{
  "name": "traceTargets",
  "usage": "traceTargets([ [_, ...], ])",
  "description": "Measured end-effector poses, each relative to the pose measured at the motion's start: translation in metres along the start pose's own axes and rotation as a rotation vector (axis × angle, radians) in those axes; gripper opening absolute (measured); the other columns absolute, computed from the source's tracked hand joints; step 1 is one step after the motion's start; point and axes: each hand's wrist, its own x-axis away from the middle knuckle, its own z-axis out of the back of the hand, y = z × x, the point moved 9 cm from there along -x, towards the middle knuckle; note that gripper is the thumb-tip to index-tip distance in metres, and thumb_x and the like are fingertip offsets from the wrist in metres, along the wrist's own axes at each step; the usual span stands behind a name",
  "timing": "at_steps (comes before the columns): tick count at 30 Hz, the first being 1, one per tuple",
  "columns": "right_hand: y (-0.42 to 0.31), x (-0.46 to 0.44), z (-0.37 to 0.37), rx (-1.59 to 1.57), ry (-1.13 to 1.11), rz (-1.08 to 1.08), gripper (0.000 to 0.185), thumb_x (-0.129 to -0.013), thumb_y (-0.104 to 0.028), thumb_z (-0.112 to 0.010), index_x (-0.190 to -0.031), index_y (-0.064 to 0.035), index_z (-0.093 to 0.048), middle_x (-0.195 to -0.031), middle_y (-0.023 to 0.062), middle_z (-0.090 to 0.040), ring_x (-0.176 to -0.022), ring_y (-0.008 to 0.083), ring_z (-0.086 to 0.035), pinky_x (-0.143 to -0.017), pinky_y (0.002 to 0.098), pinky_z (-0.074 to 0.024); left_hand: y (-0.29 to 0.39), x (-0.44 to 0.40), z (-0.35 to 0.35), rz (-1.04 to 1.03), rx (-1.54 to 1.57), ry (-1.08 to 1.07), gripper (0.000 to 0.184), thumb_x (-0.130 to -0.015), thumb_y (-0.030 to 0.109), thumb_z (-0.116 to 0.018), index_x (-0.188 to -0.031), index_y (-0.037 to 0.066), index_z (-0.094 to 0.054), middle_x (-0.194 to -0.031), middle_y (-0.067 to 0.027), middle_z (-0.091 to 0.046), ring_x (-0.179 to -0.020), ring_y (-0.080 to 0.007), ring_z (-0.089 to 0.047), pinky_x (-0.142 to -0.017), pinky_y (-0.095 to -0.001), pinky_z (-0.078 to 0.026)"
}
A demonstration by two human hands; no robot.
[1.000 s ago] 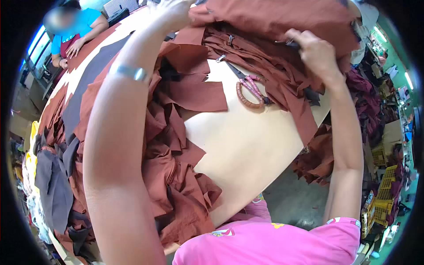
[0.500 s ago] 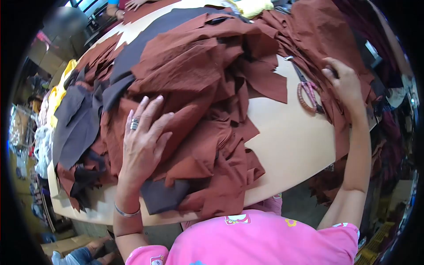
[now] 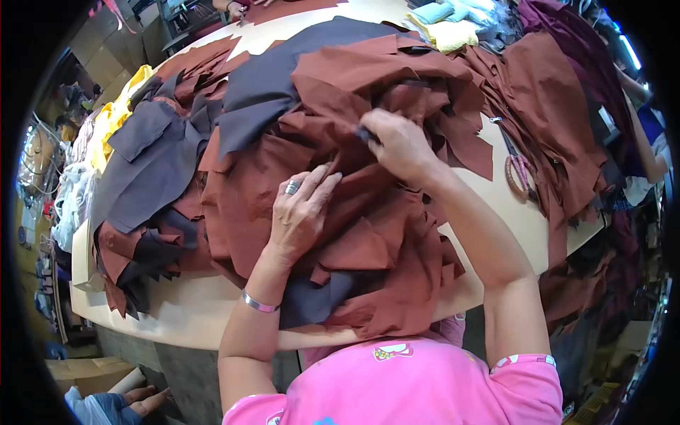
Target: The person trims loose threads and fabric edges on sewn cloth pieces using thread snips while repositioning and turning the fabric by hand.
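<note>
A big heap of rust-brown fabric pieces (image 3: pixel 248 205) covers the table in front of me, with dark grey fabric (image 3: pixel 258 92) among them. My left hand (image 3: pixel 303 212), ringed and with a bangle at the wrist, pinches a raised fold of the brown fabric near the middle of the heap. Over the same heap, up and to the right, my right hand (image 3: pixel 402 149) is closed around a small dark object (image 3: pixel 365 134); its kind is mostly hidden by the fingers. Scissors (image 3: pixel 520 170) with pink and brown wrapped handles lie on the table to the right.
The pale table (image 3: pixel 170 319) curves along its front edge near my body. More brown cloth (image 3: pixel 549 92) hangs over its right side. Yellow cloth (image 3: pixel 453 35) lies at the back. Across the table are another person's hands (image 3: pixel 237 8). A cardboard box (image 3: pixel 92 372) sits below left.
My right hand has moved left from beside the scissors to above the heap, keeping the small dark object. My left hand, earlier spread flat on the cloth, now pinches a fold. The view has shifted.
</note>
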Motion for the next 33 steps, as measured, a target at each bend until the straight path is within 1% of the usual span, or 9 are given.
traceTargets([
  [4, -0.014, 0.027, -0.004, -0.442, 0.018, 0.006, 0.011, -0.080, -0.008, -0.056, -0.088, -0.0009, -0.055, -0.082, 0.0170, -0.056, -0.079, 0.0358, -0.055, -0.069, 0.0401, -0.0430, -0.015, -0.003, 0.030, 0.099, 0.024, 0.057, 0.039, -0.075, 0.019, -0.064, -0.111, 0.008, -0.054, -0.113, -0.0118, -0.053, -0.105, -0.0291, -0.048, -0.090, -0.0383, -0.037],
  [8, 0.069, 0.041, 0.046, -0.776, 0.557, -0.400, 0.011, -0.089, -0.014, -0.051, -0.083, -0.0071, -0.057, -0.066, -0.0026, -0.047, -0.057, 0.0087, -0.041, -0.051, 0.0231, -0.0350, -0.059, 0.009, 0.041, 0.366, -0.175, 0.038, 0.052, -0.075, 0.032, -0.066, -0.117, 0.006, -0.048, -0.120, -0.0170, -0.045, -0.113, -0.0356, -0.040, -0.095, -0.0425, -0.033],
  [11, 0.143, 0.060, 0.038, -1.180, 0.785, -0.628, 0.013, -0.089, -0.017, -0.050, -0.097, -0.0101, -0.057, -0.072, -0.0036, -0.052, -0.054, 0.0060, -0.047, -0.045, 0.0190, -0.0398, -0.083, 0.020, 0.035, 0.555, -0.078, -0.008, 0.056, -0.075, 0.025, -0.066, -0.122, 0.004, -0.043, -0.126, -0.0190, -0.040, -0.118, -0.0361, -0.036, -0.099, -0.0416, -0.030],
  [13, 0.138, 0.080, 0.040, -0.827, 0.673, -0.860, 0.015, -0.090, -0.017, -0.048, -0.099, -0.0091, -0.057, -0.078, -0.0025, -0.057, -0.061, 0.0061, -0.054, -0.049, 0.0194, -0.0443, -0.083, 0.022, 0.042, 0.582, -0.053, 0.120, 0.060, -0.074, 0.023, -0.068, -0.124, 0.004, -0.041, -0.127, -0.0197, -0.039, -0.119, -0.0359, -0.036, -0.099, -0.0413, -0.029],
  [17, 0.149, 0.088, 0.021, -0.909, 0.571, -0.700, 0.016, -0.090, -0.014, -0.049, -0.101, -0.0072, -0.059, -0.086, -0.0015, -0.060, -0.069, 0.0056, -0.057, -0.053, 0.0203, -0.0461, -0.059, 0.005, 0.072, 0.383, -0.176, 0.348, 0.077, -0.069, 0.019, -0.072, -0.133, 0.010, -0.030, -0.131, -0.0184, -0.034, -0.120, -0.0370, -0.034, -0.100, -0.0438, -0.028],
  [21, 0.123, 0.075, 0.050, -0.959, 0.629, -0.478, 0.016, -0.089, -0.011, -0.051, -0.100, -0.0047, -0.061, -0.087, -0.0010, -0.061, -0.073, 0.0043, -0.056, -0.061, 0.0191, -0.0455, -0.075, -0.010, 0.065, 0.431, -0.278, 0.175, 0.079, -0.071, 0.020, -0.070, -0.136, 0.011, -0.026, -0.128, -0.0180, -0.040, -0.122, -0.0395, -0.032, -0.101, -0.0443, -0.026],
  [25, 0.130, 0.079, 0.052, -0.916, 0.618, -0.459, 0.014, -0.089, -0.011, -0.051, -0.096, -0.0034, -0.061, -0.087, -0.0017, -0.060, -0.075, 0.0042, -0.054, -0.066, 0.0184, -0.0428, -0.150, 0.026, 0.047, 0.751, -0.172, -0.077, 0.039, -0.078, 0.019, -0.063, -0.112, 0.002, -0.052, -0.096, -0.0159, -0.059, -0.094, -0.0306, -0.057, -0.083, -0.0380, -0.042],
  [29, 0.128, 0.087, 0.064, -0.704, 0.695, -0.530, 0.014, -0.089, -0.014, -0.052, -0.095, -0.0064, -0.063, -0.080, -0.0046, -0.057, -0.062, 0.0034, -0.047, -0.051, 0.0148, -0.0378, -0.122, 0.027, 0.070, 0.797, 0.712, 0.008, 0.013, -0.086, 0.011, -0.055, -0.091, 0.000, -0.057, -0.080, -0.0009, -0.059, -0.076, -0.0066, -0.054, -0.067, -0.0223, -0.044],
  [33, 0.045, 0.071, 0.096, -0.157, 0.685, -0.126, 0.024, -0.084, -0.016, -0.059, -0.104, -0.0041, -0.059, -0.100, 0.0084, -0.060, -0.090, 0.0215, -0.056, -0.079, 0.0302, -0.0442, -0.057, -0.002, 0.102, 0.845, 1.198, 0.259, 0.013, -0.087, 0.010, -0.053, -0.091, -0.001, -0.059, -0.082, 0.0029, -0.056, -0.071, -0.0038, -0.051, -0.064, -0.0183, -0.041],
])
